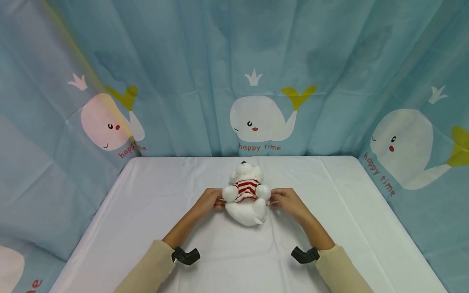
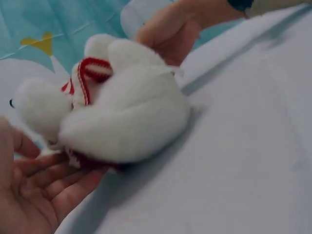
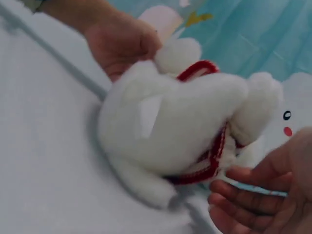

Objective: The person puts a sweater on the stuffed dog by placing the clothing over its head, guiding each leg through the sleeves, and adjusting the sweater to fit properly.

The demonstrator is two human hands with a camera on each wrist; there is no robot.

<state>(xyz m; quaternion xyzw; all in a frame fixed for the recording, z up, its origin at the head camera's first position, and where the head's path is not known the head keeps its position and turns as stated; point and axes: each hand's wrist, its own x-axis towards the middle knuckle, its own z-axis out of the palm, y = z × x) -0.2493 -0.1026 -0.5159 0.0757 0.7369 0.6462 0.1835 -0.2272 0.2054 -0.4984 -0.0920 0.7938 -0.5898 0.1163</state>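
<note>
A white plush toy bear (image 1: 244, 212) lies on its back on the white table, its dark nose toward the curtain. It wears a red-and-white striped knitted sweater (image 1: 247, 189). My left hand (image 1: 209, 201) is at the toy's left side. In the left wrist view its fingers (image 2: 73, 187) lie loosely extended under the sweater's red edge, the thumb apart. On the other side is my right hand (image 1: 287, 201). The right wrist view shows its thumb and forefinger pinching the sweater's edge (image 3: 218, 163) by a thin pale cord. Some fingertips are hidden behind the toy.
The white-covered table (image 1: 165, 179) stretches out on both sides of the toy. Behind it and at both sides hangs a blue curtain (image 1: 205, 61) printed with whales. A dark camera mount (image 1: 186, 256) sits at the left wrist, another camera mount (image 1: 305, 255) at the right.
</note>
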